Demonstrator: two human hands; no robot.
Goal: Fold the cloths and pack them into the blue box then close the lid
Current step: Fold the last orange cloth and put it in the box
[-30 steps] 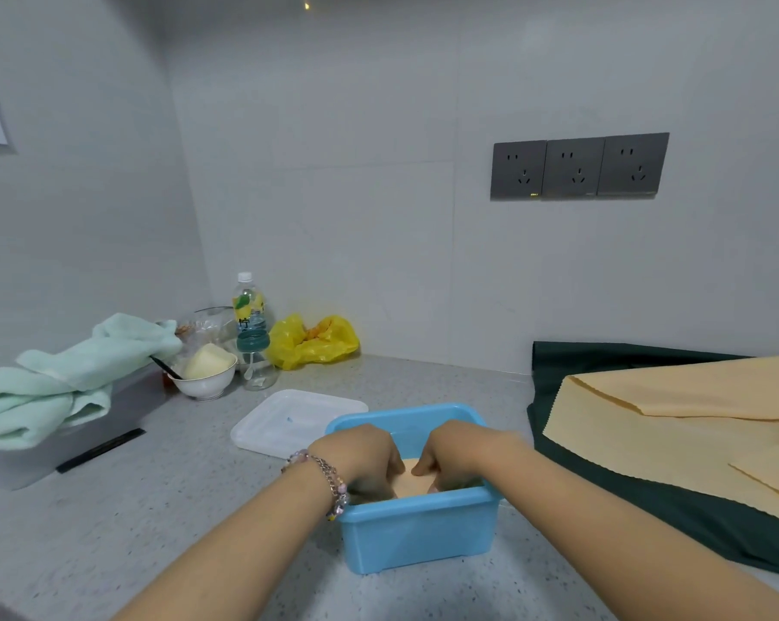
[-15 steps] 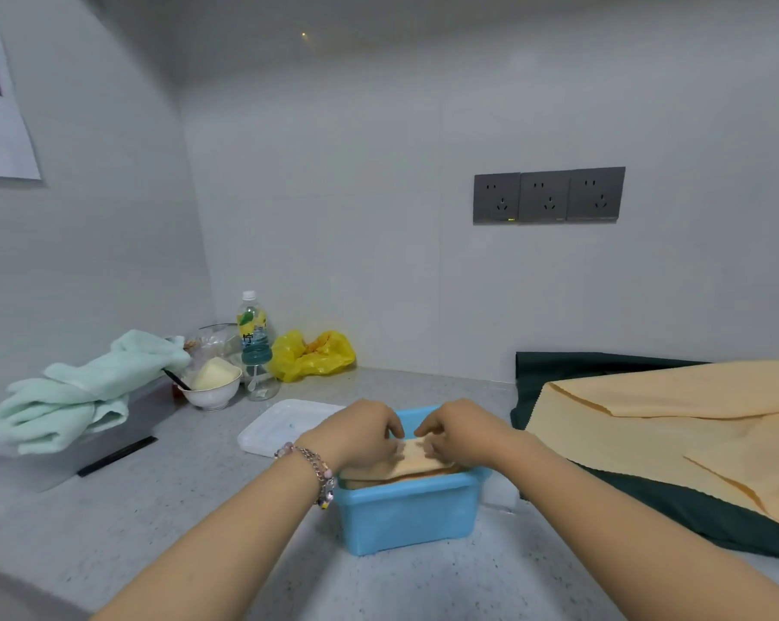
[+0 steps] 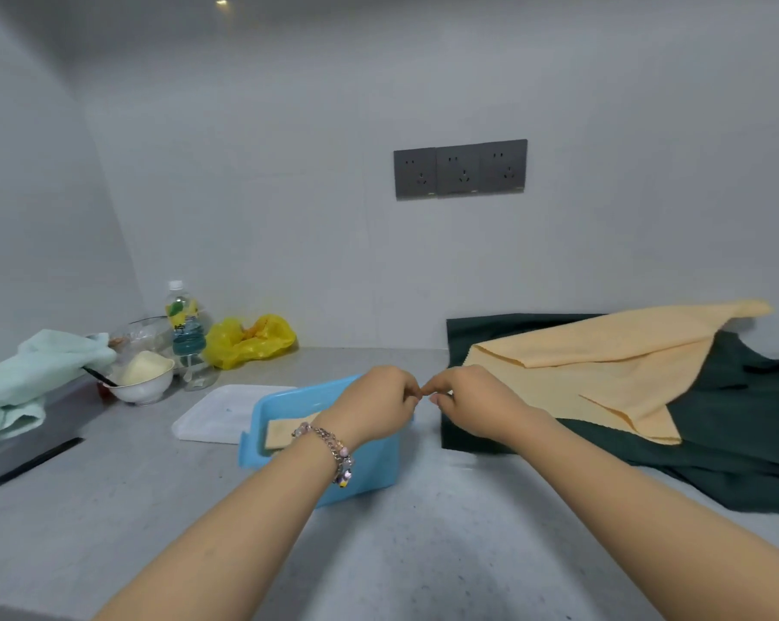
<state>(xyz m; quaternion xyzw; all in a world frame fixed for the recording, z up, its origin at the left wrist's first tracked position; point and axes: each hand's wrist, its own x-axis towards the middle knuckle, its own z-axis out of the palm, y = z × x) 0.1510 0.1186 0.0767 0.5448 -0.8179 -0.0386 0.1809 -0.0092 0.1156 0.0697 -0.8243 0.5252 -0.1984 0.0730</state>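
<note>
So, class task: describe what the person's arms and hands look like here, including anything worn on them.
Both forearms are bare, with no sleeves in view. The left hand has a chain bracelet at the wrist, strung with pale pink beads and small charms, one with a yellow spot. The right hand and its wrist carry nothing. No gloves or rings show.

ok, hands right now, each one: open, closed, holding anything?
Left hand: fingers curled, nothing visibly held, above the blue box.
Right hand: fingers curled, nothing visibly held.
</note>
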